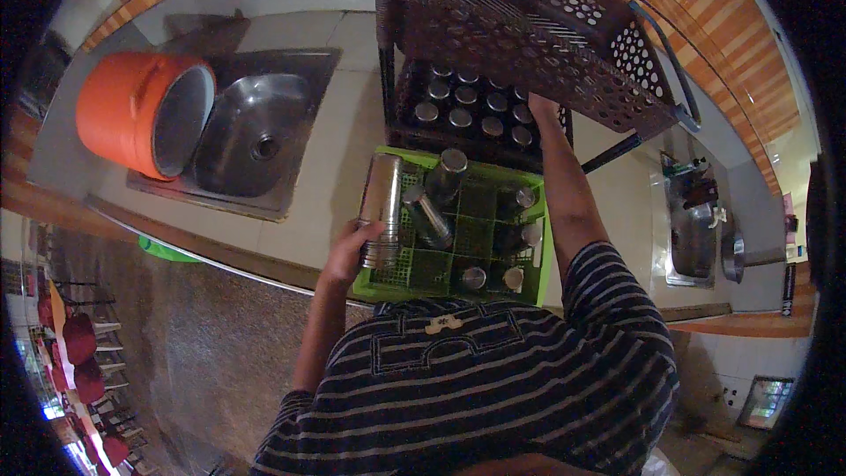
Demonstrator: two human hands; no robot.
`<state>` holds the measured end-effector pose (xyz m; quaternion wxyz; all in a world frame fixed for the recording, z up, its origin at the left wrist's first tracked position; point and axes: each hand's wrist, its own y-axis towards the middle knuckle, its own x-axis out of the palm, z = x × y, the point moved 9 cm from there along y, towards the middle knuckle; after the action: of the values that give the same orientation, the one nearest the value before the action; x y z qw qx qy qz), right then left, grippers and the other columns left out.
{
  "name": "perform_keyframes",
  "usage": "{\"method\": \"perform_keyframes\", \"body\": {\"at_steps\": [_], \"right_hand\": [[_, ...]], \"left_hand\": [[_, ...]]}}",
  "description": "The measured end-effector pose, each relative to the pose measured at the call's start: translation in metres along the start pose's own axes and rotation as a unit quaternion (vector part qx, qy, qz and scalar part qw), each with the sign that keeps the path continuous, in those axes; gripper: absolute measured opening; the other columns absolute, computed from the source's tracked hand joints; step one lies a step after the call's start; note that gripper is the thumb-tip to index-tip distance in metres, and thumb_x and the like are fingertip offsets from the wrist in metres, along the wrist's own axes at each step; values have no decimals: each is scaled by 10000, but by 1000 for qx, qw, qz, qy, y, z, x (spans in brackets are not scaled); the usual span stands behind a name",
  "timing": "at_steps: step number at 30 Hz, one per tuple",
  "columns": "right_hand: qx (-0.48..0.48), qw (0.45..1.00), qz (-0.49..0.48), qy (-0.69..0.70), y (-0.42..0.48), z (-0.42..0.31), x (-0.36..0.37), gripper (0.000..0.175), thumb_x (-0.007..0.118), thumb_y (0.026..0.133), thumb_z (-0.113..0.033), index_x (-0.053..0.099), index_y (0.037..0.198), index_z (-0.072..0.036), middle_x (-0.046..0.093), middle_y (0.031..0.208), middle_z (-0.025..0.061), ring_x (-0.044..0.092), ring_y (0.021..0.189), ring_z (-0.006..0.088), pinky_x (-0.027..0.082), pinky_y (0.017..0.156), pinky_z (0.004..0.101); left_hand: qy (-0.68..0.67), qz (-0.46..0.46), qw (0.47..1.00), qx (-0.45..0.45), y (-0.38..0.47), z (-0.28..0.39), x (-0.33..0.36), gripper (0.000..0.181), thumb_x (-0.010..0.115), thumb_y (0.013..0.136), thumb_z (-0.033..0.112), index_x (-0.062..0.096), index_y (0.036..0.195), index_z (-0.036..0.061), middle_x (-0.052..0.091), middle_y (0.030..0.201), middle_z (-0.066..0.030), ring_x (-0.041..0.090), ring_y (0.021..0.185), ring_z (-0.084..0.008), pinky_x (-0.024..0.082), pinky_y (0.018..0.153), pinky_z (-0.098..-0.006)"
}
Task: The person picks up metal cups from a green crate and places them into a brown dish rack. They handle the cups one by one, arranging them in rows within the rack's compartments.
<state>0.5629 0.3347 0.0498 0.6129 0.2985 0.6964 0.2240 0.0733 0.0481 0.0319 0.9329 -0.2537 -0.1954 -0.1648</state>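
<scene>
My left hand (350,251) grips the lower end of a stack of nested metal tumblers (382,205), held along the left side of a green plastic crate (547,258). In the crate's compartments stand or lean several metal tumblers, one upright (453,168) and one tilted (426,215). My right hand (543,106) reaches into the lower level of a dark brown plastic rack (529,33), beside rows of upside-down metal tumblers (461,117). Its fingers are largely hidden by the rack's upper basket, so what they hold does not show.
On the left, an orange cooler jug (132,116) lies on its side at the edge of a steel sink (264,99). A second steel sink (691,238) is set in the counter at the right. The rack's upper basket overhangs my right hand. The counter's front edge (198,254) runs before me.
</scene>
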Motion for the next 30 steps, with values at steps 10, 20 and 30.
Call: {"method": "perform_keyframes", "body": {"at_steps": [10, 20, 30], "right_hand": [[6, 983, -184, 23, 7, -79, -56, 418, 487, 921, -336, 567, 1235, -71, 565, 1264, 166, 492, 1207, 349, 389, 1009, 460], [49, 714, -303, 629, -128, -293, -221, 614, 632, 894, -278, 339, 1399, -89, 462, 1323, 88, 441, 1191, 200, 371, 1010, 352], [320, 872, -26, 369, -24, -68, -126, 516, 505, 929, -392, 456, 1325, -65, 498, 1306, 165, 505, 1165, 295, 405, 977, 428]], "left_hand": [[-4, -3, 1000, 17, 8, 17, 33, 498, 672, 838, 274, 515, 1198, -33, 638, 963, -82, 617, 876, -177, 492, 781, -312], [78, 35, 995, 54, 12, 13, 66, 501, 625, 880, 295, 482, 1232, -32, 631, 1017, -145, 652, 862, -231, 545, 736, -358], [-224, -150, 961, -53, -11, -20, 82, 611, 534, 903, 462, 438, 1310, 17, 596, 1144, -201, 615, 983, -329, 544, 789, -461]]}}
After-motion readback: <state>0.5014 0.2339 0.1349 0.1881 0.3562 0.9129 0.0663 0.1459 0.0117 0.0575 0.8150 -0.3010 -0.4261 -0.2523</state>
